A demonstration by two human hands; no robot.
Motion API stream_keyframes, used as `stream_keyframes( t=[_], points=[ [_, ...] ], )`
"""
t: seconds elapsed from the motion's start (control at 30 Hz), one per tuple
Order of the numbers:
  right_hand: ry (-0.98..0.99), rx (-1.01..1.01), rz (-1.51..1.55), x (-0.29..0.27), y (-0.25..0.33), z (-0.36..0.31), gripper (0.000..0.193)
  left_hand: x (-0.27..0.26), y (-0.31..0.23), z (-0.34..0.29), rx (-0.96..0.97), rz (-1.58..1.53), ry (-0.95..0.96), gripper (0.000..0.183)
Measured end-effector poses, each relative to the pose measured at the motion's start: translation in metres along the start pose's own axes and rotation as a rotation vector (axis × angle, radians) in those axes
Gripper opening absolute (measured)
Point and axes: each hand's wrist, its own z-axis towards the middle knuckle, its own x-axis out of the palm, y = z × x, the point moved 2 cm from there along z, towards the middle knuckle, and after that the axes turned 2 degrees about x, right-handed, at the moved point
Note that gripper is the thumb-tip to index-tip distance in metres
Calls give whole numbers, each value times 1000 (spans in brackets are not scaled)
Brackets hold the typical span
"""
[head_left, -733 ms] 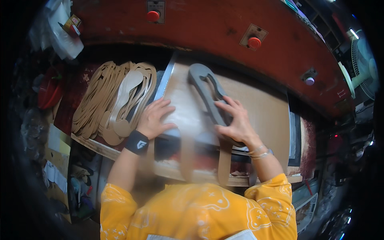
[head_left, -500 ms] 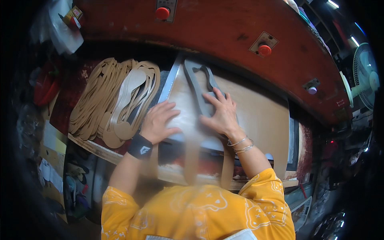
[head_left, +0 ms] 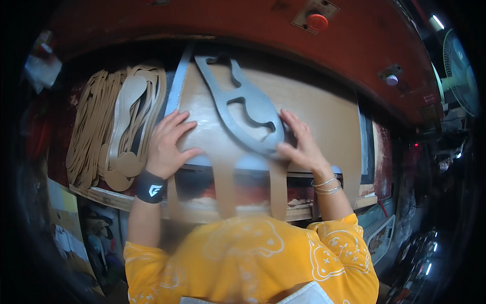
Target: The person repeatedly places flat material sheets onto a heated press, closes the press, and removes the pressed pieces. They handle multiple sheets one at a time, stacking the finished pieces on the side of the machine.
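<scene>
A grey metal cutting die, shaped like a long sole outline with openings in it, lies aslant on a tan sheet. My right hand is at the die's near right end, thumb and fingertips against its curved rim. My left hand, fingers spread, rests on the left edge of the sheet and holds nothing. Strips of the sheet hang over the near edge towards me, with gaps between them. Left of my left hand lies a thick pile of tan sole-shaped pieces, with a pale, shiny sole-shaped piece on top.
A dark red machine beam spans the far side, bearing a red push button and a pale purple one. A wooden ledge runs along the near edge. At the far right stands a fan.
The die has turned, and its near end has swung right; more of its outline shows. My right hand has moved from its middle to that end. The view has shifted too.
</scene>
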Motion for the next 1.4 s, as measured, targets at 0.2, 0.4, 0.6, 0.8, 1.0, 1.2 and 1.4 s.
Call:
stream_keyframes(
  t=[0.2,0.4,0.6,0.8,1.0,1.2,1.4],
  points=[
    [-228,-252,-33,25,-2,-17,87,-2,-3,-2,8,-2,-2,56],
    [-240,-282,-59,19,-6,-14,88,-2,-7,-2,8,28,-68,51],
    [-535,-379,132,15,-17,-21,82,12,-73,-68,-135,-130,-305,36],
    [-1601,-212,-51,-125,-72,-58,64,52,-102,-124,-148,-82,-305,30],
    [-1696,-54,-119,-179,-113,-74,67,65,-94,-124,-193,-143,-312,30],
    [-1592,-222,327,-117,-113,-145,52,68,-92,-124,-271,-75,-261,36],
    [-271,-93,74,15,-73,-183,35,74,-89,-123,-278,-59,-308,37]
  ],
)
